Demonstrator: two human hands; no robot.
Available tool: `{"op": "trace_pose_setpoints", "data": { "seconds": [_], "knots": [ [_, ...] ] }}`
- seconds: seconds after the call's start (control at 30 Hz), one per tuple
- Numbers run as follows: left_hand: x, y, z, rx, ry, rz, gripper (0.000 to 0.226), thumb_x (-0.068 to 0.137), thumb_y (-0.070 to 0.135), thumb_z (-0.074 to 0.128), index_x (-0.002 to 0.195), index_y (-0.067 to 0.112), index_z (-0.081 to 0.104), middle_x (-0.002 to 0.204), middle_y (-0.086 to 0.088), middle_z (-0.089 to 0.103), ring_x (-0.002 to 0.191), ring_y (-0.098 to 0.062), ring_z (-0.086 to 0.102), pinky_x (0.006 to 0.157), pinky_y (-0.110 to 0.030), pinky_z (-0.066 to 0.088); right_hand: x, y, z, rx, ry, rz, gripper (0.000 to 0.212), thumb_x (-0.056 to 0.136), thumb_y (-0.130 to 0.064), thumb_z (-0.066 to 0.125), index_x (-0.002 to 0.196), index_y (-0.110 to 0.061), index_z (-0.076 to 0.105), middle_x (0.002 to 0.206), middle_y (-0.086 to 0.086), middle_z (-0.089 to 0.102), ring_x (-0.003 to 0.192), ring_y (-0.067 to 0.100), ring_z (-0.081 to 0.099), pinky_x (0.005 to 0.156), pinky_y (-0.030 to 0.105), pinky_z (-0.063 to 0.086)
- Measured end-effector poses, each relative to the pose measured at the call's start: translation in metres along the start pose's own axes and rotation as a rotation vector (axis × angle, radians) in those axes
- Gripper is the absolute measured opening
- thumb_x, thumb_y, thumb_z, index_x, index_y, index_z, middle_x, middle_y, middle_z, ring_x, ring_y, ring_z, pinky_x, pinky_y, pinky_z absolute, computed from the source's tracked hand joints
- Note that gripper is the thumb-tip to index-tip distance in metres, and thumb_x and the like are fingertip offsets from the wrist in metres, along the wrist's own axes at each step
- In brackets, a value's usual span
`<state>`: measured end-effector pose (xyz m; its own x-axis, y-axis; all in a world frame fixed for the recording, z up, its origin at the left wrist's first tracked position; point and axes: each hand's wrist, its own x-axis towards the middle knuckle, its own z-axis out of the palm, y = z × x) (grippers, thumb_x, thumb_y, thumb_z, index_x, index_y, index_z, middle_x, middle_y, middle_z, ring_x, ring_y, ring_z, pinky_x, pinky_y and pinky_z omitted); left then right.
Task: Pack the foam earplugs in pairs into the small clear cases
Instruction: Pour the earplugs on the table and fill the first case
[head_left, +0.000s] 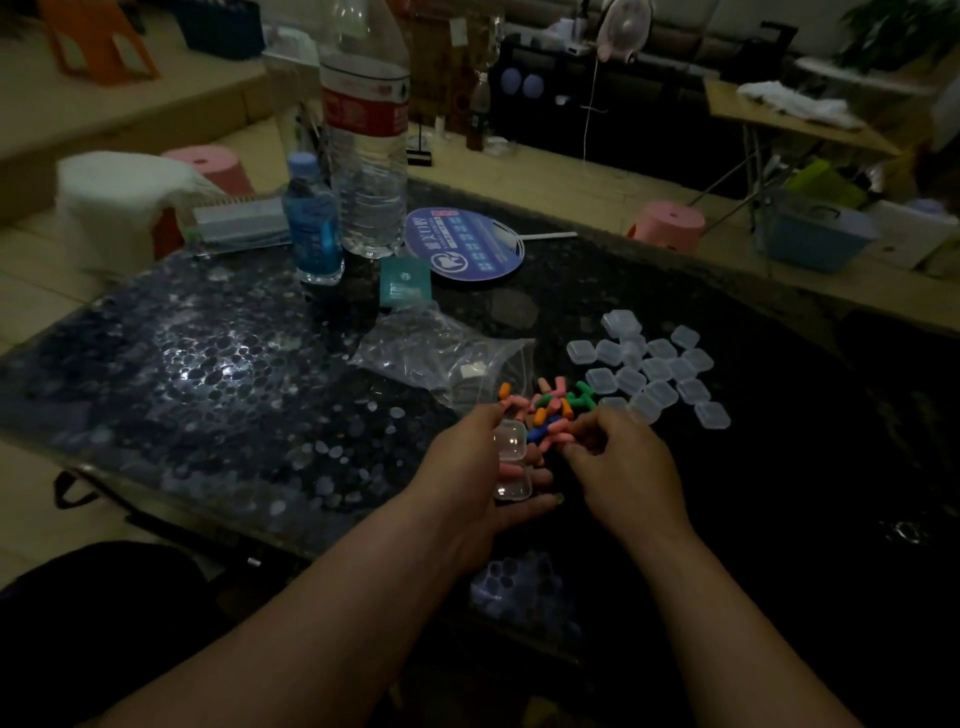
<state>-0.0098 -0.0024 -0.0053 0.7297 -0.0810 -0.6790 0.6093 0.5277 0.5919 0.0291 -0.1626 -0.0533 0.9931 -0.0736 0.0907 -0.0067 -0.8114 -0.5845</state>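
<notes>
While the left hand (470, 467) cradles an open clear case (511, 462), its hinged lid tipped up toward the earplug pile and a pink earplug lying in the lower half, the right hand (621, 467) sits just beside it with fingers curled narrow, pinching a pink earplug (563, 438) at the near edge of the pile. Both forearms reach in from the bottom of the view over the dark desk (779, 493).

Directly beyond the fingertips lies the loose heap of foam earplugs (545, 410), mostly pink with orange, green and blue ones mixed in. To the right of the heap, a cluster of small clear cases (652, 371) is spread flat on the desk, lids shut, some touching one another. Just left of the heap and behind it rests a crumpled clear plastic bag (441, 353).

Farther out, a teal packet (405, 286) lies near a round blue hand fan (465, 244) with a white handle. A small blue bottle (314, 223) stands beside a tall clear water bottle (366, 130) with a red label. The left part of the desk shows a shiny pebble-like pattern (208, 364) catching the light. Two pink stools (670, 226) stand past the far edge of the desk, and the room is dim.
</notes>
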Motion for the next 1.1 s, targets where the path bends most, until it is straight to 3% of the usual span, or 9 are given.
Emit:
{"op": "trace_pose_setpoints", "data": {
  "seconds": [0.27,0.43,0.6,0.73,0.87,0.93,1.03,1.1],
  "knots": [
    [0.001,-0.001,0.001,0.013,0.027,0.004,0.043,0.104,0.042,0.043,0.116,0.008,0.066,0.102,-0.015,0.071,0.083,-0.027,0.069,0.07,-0.042,0.063,-0.01,-0.003,-0.016,0.11,-0.014,0.07,0.012,0.094,-0.03,0.072,0.087,-0.025,0.063,0.088,-0.007,0.067,0.081,0.011,0.064,0.072,0.035,0.053],
    [-0.004,-0.003,0.015,0.03,-0.042,-0.028,0.05,0.107,0.047,0.037,0.121,0.008,0.065,0.121,-0.021,0.07,0.099,-0.032,0.071,0.065,-0.041,0.061,-0.028,0.0,-0.036,0.272,-0.015,0.151,0.023,0.097,-0.031,0.068,0.081,-0.015,0.063,0.075,0.002,0.067,0.075,0.024,0.066,0.061,0.034,0.045],
    [-0.006,-0.01,0.025,0.064,-0.13,-0.06,0.056,0.105,0.052,0.035,0.116,0.008,0.068,0.115,-0.018,0.069,0.098,-0.03,0.068,0.084,-0.044,0.058,-0.039,0.001,-0.055,0.449,-0.035,0.135,0.011,0.092,-0.018,0.076,0.087,-0.022,0.067,0.082,0.003,0.074,0.079,0.022,0.073,0.07,0.042,0.058],
    [-0.009,-0.01,0.027,0.033,-0.213,-0.07,0.052,0.105,0.049,0.035,0.123,0.01,0.065,0.111,-0.018,0.072,0.099,-0.031,0.072,0.087,-0.044,0.059,-0.052,0.0,-0.066,0.48,-0.071,0.015,0.018,0.093,-0.008,0.073,0.091,-0.025,0.069,0.087,-0.008,0.075,0.075,0.004,0.071,0.065,0.02,0.055],
    [-0.013,-0.007,0.03,-0.027,-0.25,-0.048,0.048,0.105,0.04,0.039,0.134,0.008,0.06,0.103,-0.018,0.067,0.081,-0.027,0.069,0.072,-0.04,0.061,-0.06,-0.002,-0.063,0.416,-0.141,-0.105,0.009,0.092,-0.022,0.081,0.091,-0.029,0.076,0.094,-0.008,0.074,0.088,0.003,0.071,0.075,0.017,0.053],
    [-0.014,-0.007,0.032,-0.027,-0.239,-0.034,0.051,0.105,0.039,0.04,0.139,0.005,0.057,0.102,-0.019,0.067,0.083,-0.028,0.068,0.071,-0.038,0.061,-0.061,-0.003,-0.061,0.377,-0.116,-0.155,0.011,0.089,-0.022,0.084,0.089,-0.031,0.078,0.101,-0.01,0.068,0.094,-0.001,0.067,0.077,0.007,0.046],
    [-0.013,-0.008,0.032,0.009,-0.228,-0.031,0.056,0.104,0.043,0.041,0.144,0.006,0.054,0.115,-0.019,0.064,0.096,-0.03,0.065,0.075,-0.035,0.059,-0.062,-0.006,-0.059,0.358,-0.117,-0.154,0.013,0.088,-0.019,0.086,0.088,-0.031,0.079,0.101,-0.005,0.061,0.093,-0.004,0.062,0.077,0.004,0.043],
    [-0.012,-0.008,0.03,0.008,-0.235,-0.028,0.056,0.105,0.044,0.04,0.143,0.007,0.055,0.115,-0.019,0.065,0.089,-0.028,0.068,0.073,-0.034,0.06,-0.062,-0.005,-0.057,0.34,-0.118,-0.147,0.014,0.088,-0.021,0.086,0.087,-0.032,0.079,0.097,-0.005,0.058,0.09,-0.004,0.061,0.074,0.004,0.042]
  ]
}}
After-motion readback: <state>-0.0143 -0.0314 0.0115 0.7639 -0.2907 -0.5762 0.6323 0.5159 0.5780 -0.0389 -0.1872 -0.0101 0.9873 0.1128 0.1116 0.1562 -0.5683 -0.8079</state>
